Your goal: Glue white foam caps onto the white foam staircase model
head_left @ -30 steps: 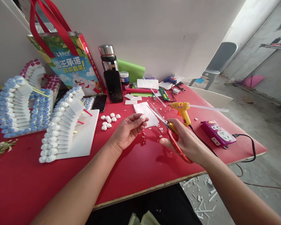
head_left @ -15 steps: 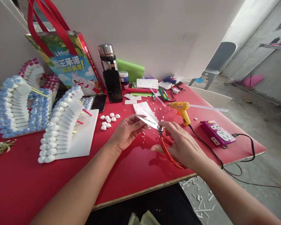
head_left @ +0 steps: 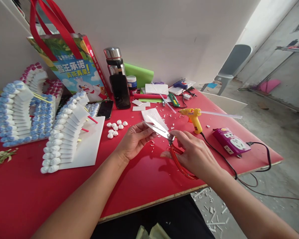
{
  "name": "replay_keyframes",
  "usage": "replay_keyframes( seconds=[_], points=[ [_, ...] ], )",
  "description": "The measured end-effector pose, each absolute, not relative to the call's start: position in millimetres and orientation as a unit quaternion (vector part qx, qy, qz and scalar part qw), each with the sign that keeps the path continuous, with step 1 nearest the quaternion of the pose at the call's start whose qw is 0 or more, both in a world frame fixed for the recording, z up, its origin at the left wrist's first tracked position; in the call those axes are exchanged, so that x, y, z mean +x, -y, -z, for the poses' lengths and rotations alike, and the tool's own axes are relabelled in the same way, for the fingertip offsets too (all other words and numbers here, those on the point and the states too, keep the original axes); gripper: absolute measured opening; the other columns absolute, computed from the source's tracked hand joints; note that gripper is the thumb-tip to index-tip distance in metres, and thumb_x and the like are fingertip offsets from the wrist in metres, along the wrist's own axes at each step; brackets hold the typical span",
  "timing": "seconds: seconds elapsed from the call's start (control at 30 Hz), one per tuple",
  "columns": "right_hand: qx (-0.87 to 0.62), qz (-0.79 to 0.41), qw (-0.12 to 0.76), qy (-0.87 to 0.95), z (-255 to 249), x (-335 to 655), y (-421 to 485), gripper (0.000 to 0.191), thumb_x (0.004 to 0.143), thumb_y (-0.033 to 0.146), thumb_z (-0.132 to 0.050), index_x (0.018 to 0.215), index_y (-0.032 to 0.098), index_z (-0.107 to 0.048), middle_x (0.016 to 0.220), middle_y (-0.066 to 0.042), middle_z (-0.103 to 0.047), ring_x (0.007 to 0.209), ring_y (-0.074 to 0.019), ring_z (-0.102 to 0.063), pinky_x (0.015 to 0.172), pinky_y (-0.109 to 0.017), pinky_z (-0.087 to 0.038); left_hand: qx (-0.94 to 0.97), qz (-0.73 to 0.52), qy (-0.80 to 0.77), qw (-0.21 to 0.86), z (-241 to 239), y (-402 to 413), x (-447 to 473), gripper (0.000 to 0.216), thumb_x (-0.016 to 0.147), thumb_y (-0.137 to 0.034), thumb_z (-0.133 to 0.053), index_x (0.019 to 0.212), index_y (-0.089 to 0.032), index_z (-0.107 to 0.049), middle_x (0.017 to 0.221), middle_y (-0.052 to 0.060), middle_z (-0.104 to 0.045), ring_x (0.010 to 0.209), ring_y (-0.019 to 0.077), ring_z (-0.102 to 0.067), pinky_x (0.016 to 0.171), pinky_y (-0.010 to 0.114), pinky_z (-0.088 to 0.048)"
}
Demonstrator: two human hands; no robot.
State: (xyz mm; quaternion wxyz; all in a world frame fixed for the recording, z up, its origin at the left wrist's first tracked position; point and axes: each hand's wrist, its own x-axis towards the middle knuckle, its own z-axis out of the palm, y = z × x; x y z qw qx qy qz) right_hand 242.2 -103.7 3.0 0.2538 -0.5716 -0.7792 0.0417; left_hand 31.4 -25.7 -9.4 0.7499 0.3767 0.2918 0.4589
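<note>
My right hand (head_left: pixel 193 154) grips red-handled scissors (head_left: pixel 173 151), their open metal blades pointing left towards my left hand (head_left: pixel 134 139). The left hand is pinched shut on a small white foam piece, now mostly hidden behind the blade tips. Both hands hover over the red table (head_left: pixel 144 179), among white foam shavings. A cluster of small white foam pebbles (head_left: pixel 116 127) lies just left of my left hand. A white foam sheet (head_left: pixel 153 116) rests behind the scissors.
A white stepped foam model (head_left: pixel 67 136) and a blue-edged one (head_left: pixel 17 113) stand at left. A printed bag (head_left: pixel 74 69), flask (head_left: pixel 114 61), phones (head_left: pixel 120 91), yellow glue gun (head_left: pixel 193 116) and purple power strip (head_left: pixel 230 141) lie around. Foam scraps litter the floor (head_left: pixel 214 209).
The scissors have swung left from beside my right hand to the foam piece in my left fingers, blades opening around it. In the last half second almost nothing moved.
</note>
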Motion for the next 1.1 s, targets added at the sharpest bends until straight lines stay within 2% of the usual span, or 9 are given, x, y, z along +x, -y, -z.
replay_keyframes(
  seconds=[0.4, 0.57, 0.67, 0.87, 1.0, 1.1],
  points=[
    [-0.565, -0.092, 0.281, 0.770, -3, 244, 107, 0.036, 0.092, 0.047, -0.061, 0.114, 0.019, -0.062, 0.081, -0.003, -0.063, 0.060, -0.0137, -0.048, 0.057, -0.026, -0.037, 0.355, -0.460, -0.297, 0.758, 5, 29, 34, 0.020, 0.068, -0.013, -0.087, 0.082, -0.012, -0.074, 0.074, 0.004, -0.073, 0.067, 0.0109, -0.070, 0.067, 0.018, -0.057],
    [-0.605, -0.167, 0.305, 0.716, -4, 245, 107, 0.034, 0.090, 0.050, -0.066, 0.109, 0.023, -0.060, 0.065, 0.005, -0.053, 0.055, -0.0113, -0.042, 0.054, -0.023, -0.036, 0.357, -0.436, -0.271, 0.780, 5, 29, 32, 0.016, 0.074, -0.017, -0.084, 0.088, -0.012, -0.076, 0.083, 0.008, -0.076, 0.068, 0.0107, -0.071, 0.065, 0.016, -0.057],
    [-0.630, -0.179, 0.313, 0.688, -5, 250, 105, 0.038, 0.088, 0.052, -0.067, 0.114, 0.025, -0.057, 0.063, 0.007, -0.047, 0.053, -0.0108, -0.041, 0.052, -0.022, -0.035, 0.348, -0.428, -0.268, 0.790, 5, 28, 31, 0.018, 0.074, -0.014, -0.084, 0.090, -0.014, -0.077, 0.086, 0.008, -0.077, 0.072, 0.0113, -0.072, 0.070, 0.017, -0.059],
    [-0.619, -0.164, 0.299, 0.708, -4, 257, 103, 0.053, 0.087, 0.056, -0.067, 0.126, 0.024, -0.051, 0.087, -0.001, -0.060, 0.066, -0.0146, -0.052, 0.062, -0.027, -0.043, 0.310, -0.435, -0.276, 0.799, 6, 26, 29, 0.027, 0.068, -0.007, -0.085, 0.094, -0.011, -0.078, 0.092, 0.007, -0.076, 0.073, 0.0096, -0.071, 0.072, 0.015, -0.059],
    [-0.597, -0.135, 0.274, 0.741, 3, 258, 103, 0.059, 0.085, 0.055, -0.069, 0.132, 0.024, -0.050, 0.108, -0.009, -0.061, 0.088, -0.0227, -0.061, 0.075, -0.034, -0.050, 0.299, -0.440, -0.270, 0.802, 5, 26, 29, 0.022, 0.070, -0.008, -0.084, 0.090, -0.010, -0.078, 0.085, 0.006, -0.075, 0.069, 0.0085, -0.069, 0.068, 0.014, -0.059],
    [-0.584, -0.110, 0.264, 0.760, 5, 256, 103, 0.060, 0.085, 0.055, -0.070, 0.133, 0.024, -0.050, 0.110, -0.010, -0.060, 0.091, -0.0246, -0.062, 0.078, -0.036, -0.052, 0.298, -0.439, -0.265, 0.805, 6, 25, 29, 0.019, 0.070, -0.010, -0.085, 0.087, -0.010, -0.077, 0.078, 0.006, -0.073, 0.069, 0.0106, -0.070, 0.068, 0.016, -0.060]
  ],
)
